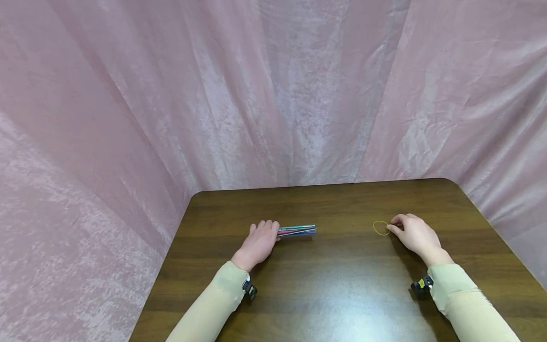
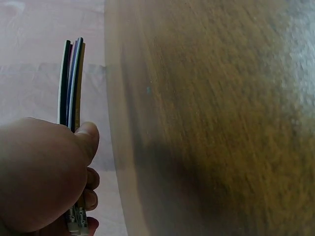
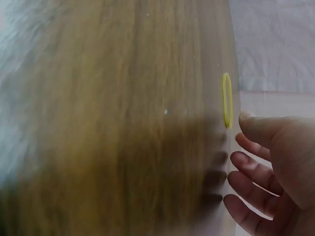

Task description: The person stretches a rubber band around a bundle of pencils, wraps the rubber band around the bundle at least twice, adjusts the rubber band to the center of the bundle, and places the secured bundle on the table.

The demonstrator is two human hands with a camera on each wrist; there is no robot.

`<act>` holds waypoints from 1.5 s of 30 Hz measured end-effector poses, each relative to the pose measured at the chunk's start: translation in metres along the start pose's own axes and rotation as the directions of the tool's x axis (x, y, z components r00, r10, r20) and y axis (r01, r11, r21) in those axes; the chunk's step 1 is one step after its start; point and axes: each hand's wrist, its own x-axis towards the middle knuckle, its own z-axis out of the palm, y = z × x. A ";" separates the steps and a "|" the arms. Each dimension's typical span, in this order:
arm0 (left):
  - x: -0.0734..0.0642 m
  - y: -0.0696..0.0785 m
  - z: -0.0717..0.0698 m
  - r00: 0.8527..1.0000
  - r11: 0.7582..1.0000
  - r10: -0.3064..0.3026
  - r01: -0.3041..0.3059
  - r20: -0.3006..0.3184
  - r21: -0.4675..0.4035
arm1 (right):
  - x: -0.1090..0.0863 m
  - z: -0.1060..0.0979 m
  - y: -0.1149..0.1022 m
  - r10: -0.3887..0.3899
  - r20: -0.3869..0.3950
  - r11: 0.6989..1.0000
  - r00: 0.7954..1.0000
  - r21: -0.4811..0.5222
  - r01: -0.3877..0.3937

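Clearly, the largest thing here is the pale pink, crushed-velvet curtain (image 1: pixel 282 95), hanging in soft folds behind and beside the work area. In front of it stands the brown wood-grain table (image 1: pixel 316 275) with rounded far corners and a glossy patch of light near the person.

Two long, pale cream-green fabric sleeves reach over the tabletop, the left sleeve (image 1: pixel 209 306) and the right sleeve (image 1: pixel 474 304). From the first comes the left hand (image 1: pixel 258 242), its fingers and thumb wrapped round a slim bundle of multicoloured pencils (image 1: pixel 297 230). The right hand (image 1: pixel 419 237) is well apart from it, farther right over the table; its fingers are loosely bent and slightly spread, with thumb and forefinger close together.

The bundle lies roughly crosswise, one end jutting out of the grip toward the right hand; metal-banded ends show below the fingers in the left wrist view. Whether it touches the tabletop, I cannot tell.

At each cuff sits a small black camera, the left one (image 1: pixel 249 289) and the right one (image 1: pixel 422 286).

Smallest is the thin yellow elastic band (image 3: pixel 225 98), a loop just beside the right thumb tip; the right wrist view shows a narrow gap between them.
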 end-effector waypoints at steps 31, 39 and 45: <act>0.002 0.002 0.000 0.997 1.000 -0.021 0.020 0.071 0.018 | 0.013 0.001 -0.014 0.185 0.132 0.980 0.974 -0.096 -0.174; 0.001 0.002 0.001 0.996 1.000 -0.029 0.028 0.087 0.009 | 0.013 0.008 -0.019 0.105 0.052 0.994 0.993 0.037 -0.106; 0.001 0.004 -0.002 0.998 1.000 -0.020 0.019 0.068 0.010 | 0.017 0.011 -0.029 0.074 0.016 0.986 0.997 0.149 -0.076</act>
